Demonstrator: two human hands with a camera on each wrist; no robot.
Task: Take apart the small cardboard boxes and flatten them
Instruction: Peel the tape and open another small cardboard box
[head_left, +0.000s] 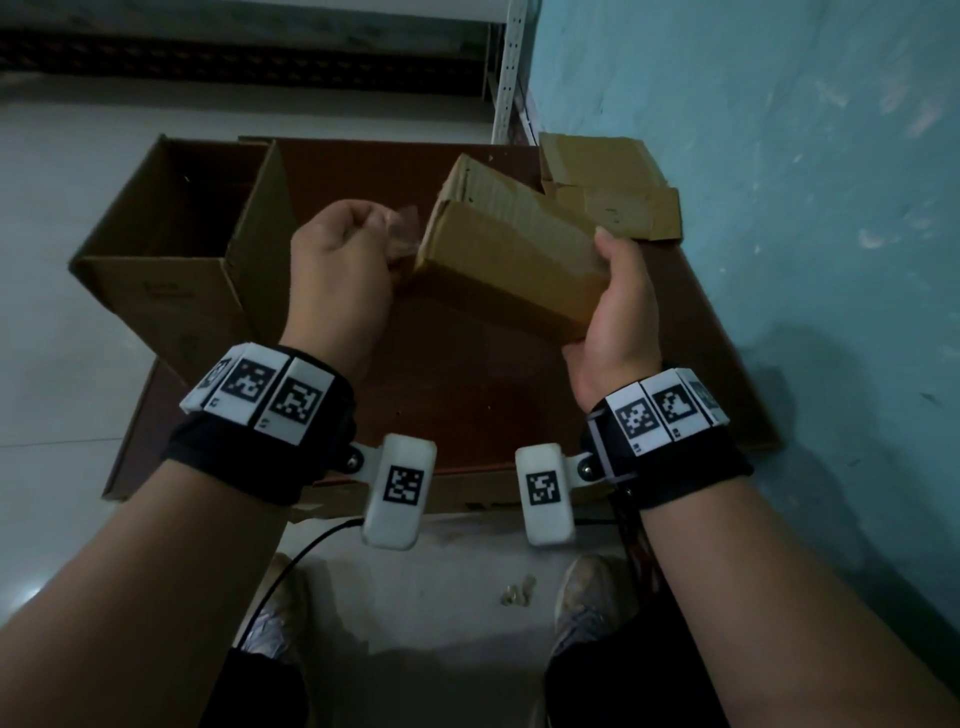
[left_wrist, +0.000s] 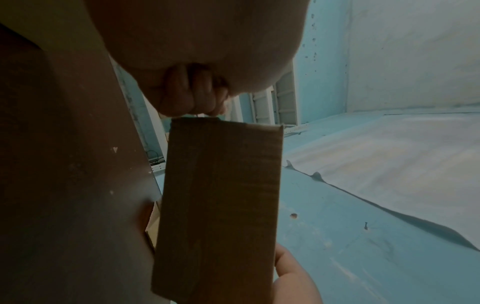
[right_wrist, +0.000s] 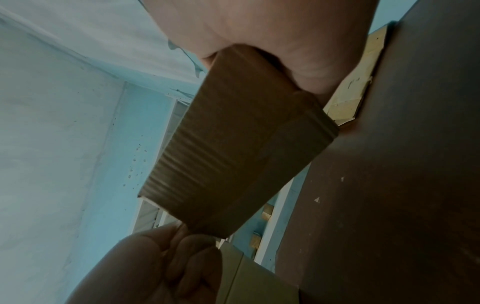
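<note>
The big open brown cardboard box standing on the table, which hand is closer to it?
Left. The left hand, pinching tape off the small brown cardboard box, is right beside the big open brown cardboard box. The right hand holds the small box's other end, farther away.

The head view looks steeply down from above onto the brown table, taking in both wrists and the small cardboard box held over it. The left wrist view sits close under the palm, looking up along the box toward the blue wall. The right wrist view is equally close beneath the box; all three views share the box and table.
</note>
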